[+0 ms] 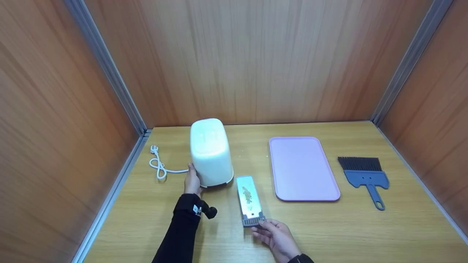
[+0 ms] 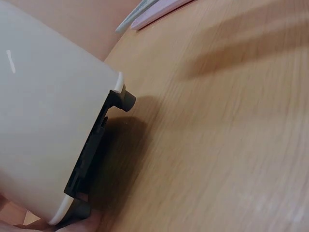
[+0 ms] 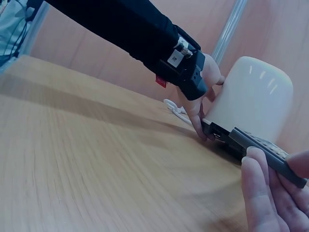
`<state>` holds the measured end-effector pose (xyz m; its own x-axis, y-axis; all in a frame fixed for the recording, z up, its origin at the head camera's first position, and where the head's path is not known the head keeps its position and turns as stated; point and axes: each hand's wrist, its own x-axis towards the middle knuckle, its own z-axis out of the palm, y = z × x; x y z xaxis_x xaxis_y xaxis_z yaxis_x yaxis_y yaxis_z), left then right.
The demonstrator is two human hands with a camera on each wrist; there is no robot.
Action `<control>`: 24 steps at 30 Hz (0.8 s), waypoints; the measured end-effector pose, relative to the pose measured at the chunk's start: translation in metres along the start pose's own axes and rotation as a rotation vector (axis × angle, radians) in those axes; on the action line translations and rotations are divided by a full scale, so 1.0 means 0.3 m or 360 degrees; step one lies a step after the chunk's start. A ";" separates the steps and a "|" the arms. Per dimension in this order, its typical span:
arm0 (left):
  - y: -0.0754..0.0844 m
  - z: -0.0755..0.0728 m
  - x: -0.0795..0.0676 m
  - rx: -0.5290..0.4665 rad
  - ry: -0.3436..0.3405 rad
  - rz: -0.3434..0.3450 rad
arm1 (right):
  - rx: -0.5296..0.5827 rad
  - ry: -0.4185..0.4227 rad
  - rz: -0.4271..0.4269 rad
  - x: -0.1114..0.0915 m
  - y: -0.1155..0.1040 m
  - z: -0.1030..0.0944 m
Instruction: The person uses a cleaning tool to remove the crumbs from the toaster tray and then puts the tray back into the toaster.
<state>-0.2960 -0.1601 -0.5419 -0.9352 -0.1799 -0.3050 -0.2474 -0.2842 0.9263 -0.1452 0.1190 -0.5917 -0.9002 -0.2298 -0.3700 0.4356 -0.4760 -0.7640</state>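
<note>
A white toaster (image 1: 211, 153) with a dark base stands at the back left of the table, its lid smooth and closed. My left hand (image 1: 192, 180) grips its lower left side, thumb on the wall and fingers at the base edge. In the left wrist view the toaster (image 2: 43, 111) shows black feet, with dark shadow under the base. My right hand (image 1: 274, 235) pinches the grey near end of a long crumb tray (image 1: 248, 197) between thumb and fingers. Brownish crumbs lie on the crumb tray, which is held above the table in front of the toaster.
A white cord with a plug (image 1: 159, 164) lies looped left of the toaster. To the right are a flat purple tray (image 1: 303, 170) and a blue brush (image 1: 366, 179) with dark bristles. Wooden panels (image 1: 256, 62) enclose the table at the back and both sides.
</note>
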 end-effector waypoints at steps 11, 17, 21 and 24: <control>-0.007 -0.003 0.009 0.0098 0.0032 0.0158 | -0.0017 0.0012 -0.0079 -0.005 -0.012 -0.032; -0.005 -0.002 0.012 0.0079 0.0006 0.0133 | 0.0003 0.0029 -0.0079 -0.004 -0.022 -0.045; -0.005 0.000 0.017 0.0065 0.0031 0.0099 | 0.0018 0.0051 -0.0054 0.000 -0.024 -0.051; -0.006 0.002 0.018 0.0062 0.0085 0.0090 | 0.0023 0.0063 -0.0041 0.003 -0.026 -0.054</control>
<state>-0.3006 -0.1599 -0.5451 -0.9334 -0.2447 -0.2623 -0.2053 -0.2353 0.9500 -0.1493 0.1364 -0.5947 -0.9102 -0.1839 -0.3710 0.4119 -0.4935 -0.7660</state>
